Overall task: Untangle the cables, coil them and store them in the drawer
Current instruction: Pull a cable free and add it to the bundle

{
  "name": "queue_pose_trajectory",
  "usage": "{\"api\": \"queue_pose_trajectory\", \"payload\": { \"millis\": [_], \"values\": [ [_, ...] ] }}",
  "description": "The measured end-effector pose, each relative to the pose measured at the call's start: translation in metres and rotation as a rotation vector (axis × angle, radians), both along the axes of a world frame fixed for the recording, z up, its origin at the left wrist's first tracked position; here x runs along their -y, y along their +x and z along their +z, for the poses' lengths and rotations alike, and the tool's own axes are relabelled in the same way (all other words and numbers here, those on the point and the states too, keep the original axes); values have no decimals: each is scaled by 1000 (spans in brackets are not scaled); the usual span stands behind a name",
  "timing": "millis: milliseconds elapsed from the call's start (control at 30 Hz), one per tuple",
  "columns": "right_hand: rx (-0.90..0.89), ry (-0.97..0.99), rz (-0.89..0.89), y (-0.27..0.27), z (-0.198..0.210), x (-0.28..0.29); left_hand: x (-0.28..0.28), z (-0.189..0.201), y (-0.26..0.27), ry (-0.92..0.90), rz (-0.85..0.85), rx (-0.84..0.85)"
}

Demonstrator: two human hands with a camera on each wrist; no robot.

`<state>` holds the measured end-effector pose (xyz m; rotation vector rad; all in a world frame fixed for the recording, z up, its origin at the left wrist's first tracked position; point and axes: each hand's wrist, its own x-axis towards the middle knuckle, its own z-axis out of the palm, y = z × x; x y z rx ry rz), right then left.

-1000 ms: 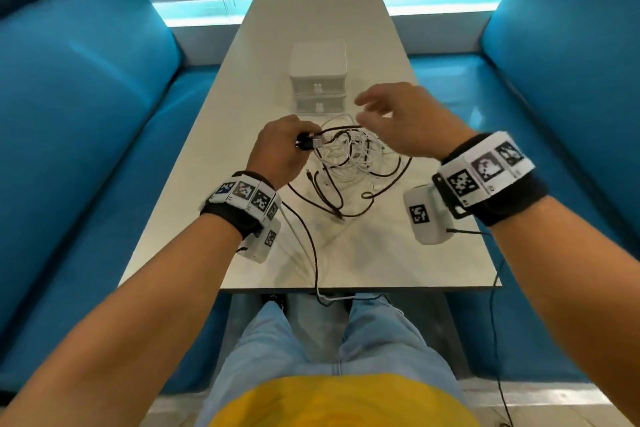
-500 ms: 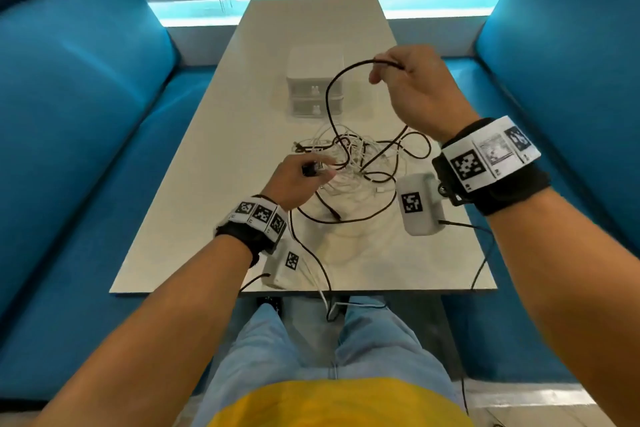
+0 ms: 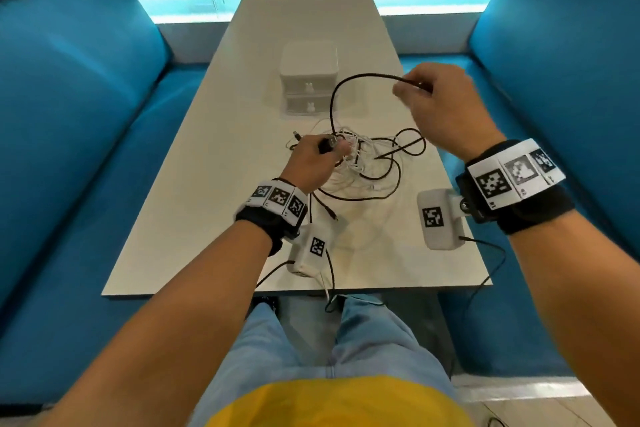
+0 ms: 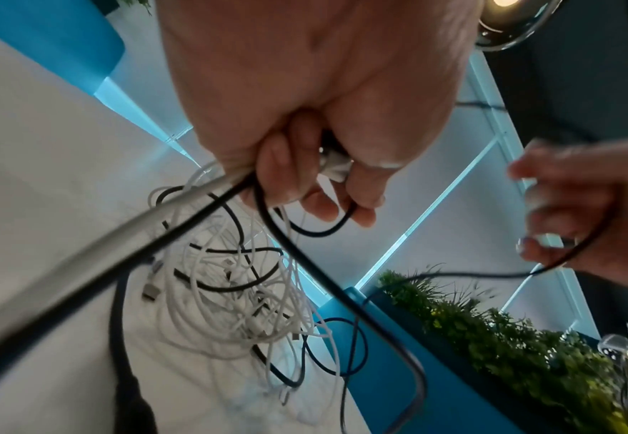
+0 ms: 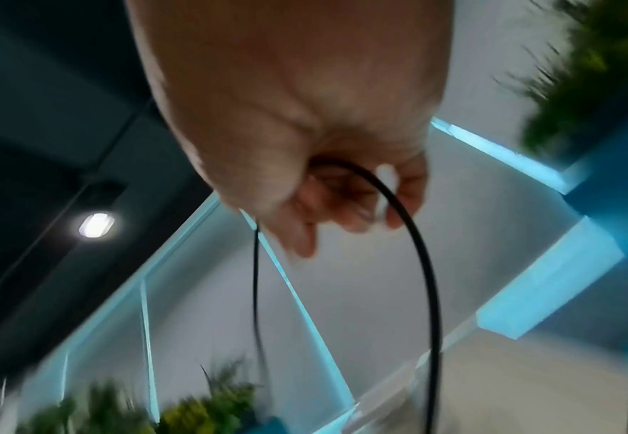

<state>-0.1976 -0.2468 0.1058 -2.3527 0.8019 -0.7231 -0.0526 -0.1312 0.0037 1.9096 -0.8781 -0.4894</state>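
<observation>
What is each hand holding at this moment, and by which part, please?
Left hand grips the black cable at its plug end; right hand pinches the same cable along its raised length.

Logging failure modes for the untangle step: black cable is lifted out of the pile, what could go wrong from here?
1. The black cable still loops through the white cables; if the right hand pulls higher, it may tighten the knot.
2. The left hand grips only a plug, so the pile might drag toward the drawer box.
3. Loose ends near the table edge could slip off.

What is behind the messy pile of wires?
Behind the cable tangle sits a small white drawer box with two closed drawers. What is inside them cannot be seen.
</observation>
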Motion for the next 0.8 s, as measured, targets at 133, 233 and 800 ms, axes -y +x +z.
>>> {"api": "queue_pose_trajectory", "payload": {
  "millis": [133, 233, 800],
  "values": [
    [-475, -415, -99, -13, -11, 2, -9, 12, 5, 95, -107, 161],
    [-447, -549, 81, -5, -15, -19, -11, 21, -2, 132, -256, 283],
    [-382, -131, -182, -84, -16, 25, -18, -8, 14, 130, -54, 145]
  ]
}}
